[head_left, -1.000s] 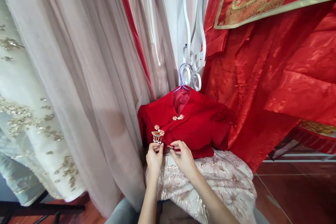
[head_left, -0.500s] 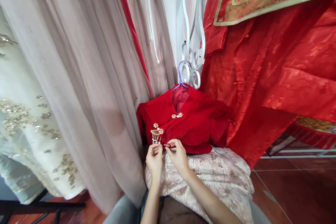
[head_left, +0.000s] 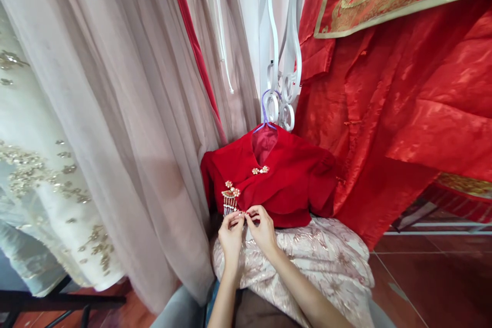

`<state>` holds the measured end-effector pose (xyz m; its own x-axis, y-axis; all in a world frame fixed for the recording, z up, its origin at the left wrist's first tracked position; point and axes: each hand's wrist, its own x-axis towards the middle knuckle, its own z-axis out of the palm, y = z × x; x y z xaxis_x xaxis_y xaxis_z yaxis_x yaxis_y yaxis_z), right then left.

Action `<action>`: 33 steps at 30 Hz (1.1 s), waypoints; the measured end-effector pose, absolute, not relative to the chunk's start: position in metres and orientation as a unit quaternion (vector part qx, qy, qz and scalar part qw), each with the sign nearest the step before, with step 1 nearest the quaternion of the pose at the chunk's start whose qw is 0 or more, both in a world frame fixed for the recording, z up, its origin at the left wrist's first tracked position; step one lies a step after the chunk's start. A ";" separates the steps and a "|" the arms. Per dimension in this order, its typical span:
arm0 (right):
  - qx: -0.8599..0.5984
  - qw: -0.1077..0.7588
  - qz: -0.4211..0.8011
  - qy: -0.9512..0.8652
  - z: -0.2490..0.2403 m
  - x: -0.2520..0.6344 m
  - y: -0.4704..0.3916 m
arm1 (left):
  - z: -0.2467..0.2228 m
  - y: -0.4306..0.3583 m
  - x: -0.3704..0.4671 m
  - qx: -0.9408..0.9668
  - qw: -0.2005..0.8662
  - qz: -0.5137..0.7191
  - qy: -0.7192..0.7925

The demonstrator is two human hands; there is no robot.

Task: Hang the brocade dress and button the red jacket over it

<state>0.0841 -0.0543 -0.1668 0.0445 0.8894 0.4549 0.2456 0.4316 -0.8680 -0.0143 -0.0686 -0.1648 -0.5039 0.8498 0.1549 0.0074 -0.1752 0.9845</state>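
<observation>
A dark red velvet jacket (head_left: 284, 179) hangs on a purple hanger (head_left: 265, 107). Its front carries a floral clasp (head_left: 260, 170) near the neck and a fan-shaped beaded ornament with tassels (head_left: 230, 198) lower on the left. At the jacket's lower edge, just below the tassels, my left hand (head_left: 231, 236) and my right hand (head_left: 263, 230) meet with fingertips pinched together. A small red and pale ornament shows between them, like the clasp above; the fingers mostly cover it. Both hands are closed.
Pale pink patterned fabric (head_left: 323, 261) lies across the lap beneath the jacket. A scrolled white metal stand (head_left: 286, 107) supports the hanger. Pinkish drapes (head_left: 126, 113) hang on the left, beside a sequined white gown (head_left: 46, 205). Shiny red garments (head_left: 415, 113) hang on the right.
My left hand has moved slightly right, bringing its fingertips up against those of my right hand. The right hand stays nearly in place, and the jacket has hardly moved.
</observation>
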 end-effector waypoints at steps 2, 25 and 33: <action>-0.448 0.571 0.286 -0.626 -0.166 0.085 -0.056 | -0.167 -0.069 -0.013 0.372 0.296 0.672 0.568; -0.410 0.501 0.354 -0.675 -0.164 0.094 -0.050 | -0.170 -0.070 -0.020 0.387 0.382 0.662 0.515; -0.424 0.489 0.345 -0.680 -0.165 0.090 -0.044 | -0.169 -0.067 -0.021 0.364 0.368 0.675 0.527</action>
